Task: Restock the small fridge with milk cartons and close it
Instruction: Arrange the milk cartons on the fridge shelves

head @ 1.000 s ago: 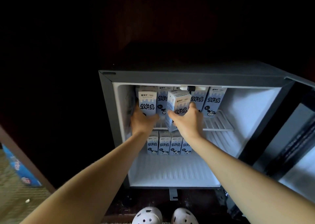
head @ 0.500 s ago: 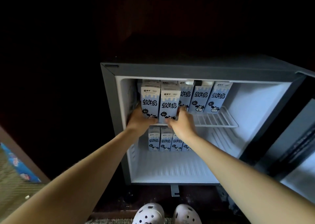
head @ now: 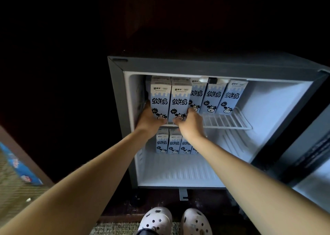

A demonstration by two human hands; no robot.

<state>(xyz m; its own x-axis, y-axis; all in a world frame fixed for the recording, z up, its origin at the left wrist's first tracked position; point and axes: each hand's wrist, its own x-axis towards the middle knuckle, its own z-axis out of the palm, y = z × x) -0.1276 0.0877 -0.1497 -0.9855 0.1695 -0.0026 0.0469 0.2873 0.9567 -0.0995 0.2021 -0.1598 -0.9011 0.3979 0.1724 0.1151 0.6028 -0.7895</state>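
Note:
The small grey fridge (head: 117, 95) stands open, its door (head: 303, 156) swung out to the right. Two blue-and-white milk cartons stand upright side by side at the front left of the wire shelf (head: 230, 122). My left hand (head: 149, 120) grips the base of the left carton (head: 159, 99). My right hand (head: 192, 124) grips the base of the right carton (head: 180, 100). Three more cartons (head: 212, 99) stand behind them on the shelf. A row of cartons (head: 168, 142) sits at the back of the lower compartment, partly hidden by my forearms.
The right half of the wire shelf and the front of the fridge floor (head: 178, 174) are bare. My two feet in white clogs (head: 173, 220) stand close to the fridge. A blue package (head: 19, 165) lies on the woven mat at far left. Dark cabinet surrounds the fridge.
The right carton, tilted a second ago, now stands upright against the left one. Both hands have slid down to the cartons' bases and the pair sits squarely on the shelf.

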